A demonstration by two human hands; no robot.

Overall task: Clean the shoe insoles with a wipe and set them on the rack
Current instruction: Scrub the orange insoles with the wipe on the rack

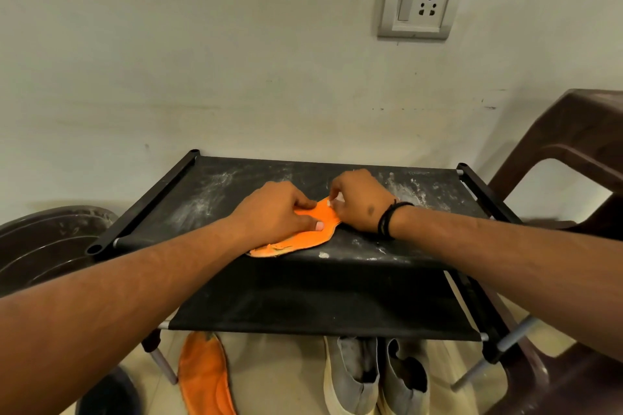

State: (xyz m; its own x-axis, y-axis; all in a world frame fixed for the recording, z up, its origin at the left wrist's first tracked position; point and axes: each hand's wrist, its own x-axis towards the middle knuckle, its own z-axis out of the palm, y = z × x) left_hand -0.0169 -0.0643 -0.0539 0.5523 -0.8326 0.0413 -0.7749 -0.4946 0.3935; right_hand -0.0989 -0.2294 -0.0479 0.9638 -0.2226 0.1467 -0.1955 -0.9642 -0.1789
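Orange fabric of a second insole (205,377) lies on the tiled floor nearest the viewer, its lower end cut off by the frame edge. Beside it, under the rack, stand two grey shoes (374,377) with cream soles, their toes also cropped. Above them the lower black fabric shelf (320,307) sits in shadow, surface detail hard to read. On the upper shelf (215,192) of the shoe rack, dusted with white powdery marks, an orange insole (296,239) lies flat near the front edge; its near end is frayed and soiled, and its middle is hidden beneath the hands. Left hand (273,209) presses down on the insole, fingers curled over it. Right hand (360,200), a black band at its wrist, pinches a small white wipe (338,199) against the insole's far end; most of the wipe is concealed by the fingers. At left, a dark round tub (43,246) is partly covered by the forearm. At right, a brown plastic chair (573,158) is cut off. Behind, a switch and socket plate (419,3) is mounted on the off-white wall.
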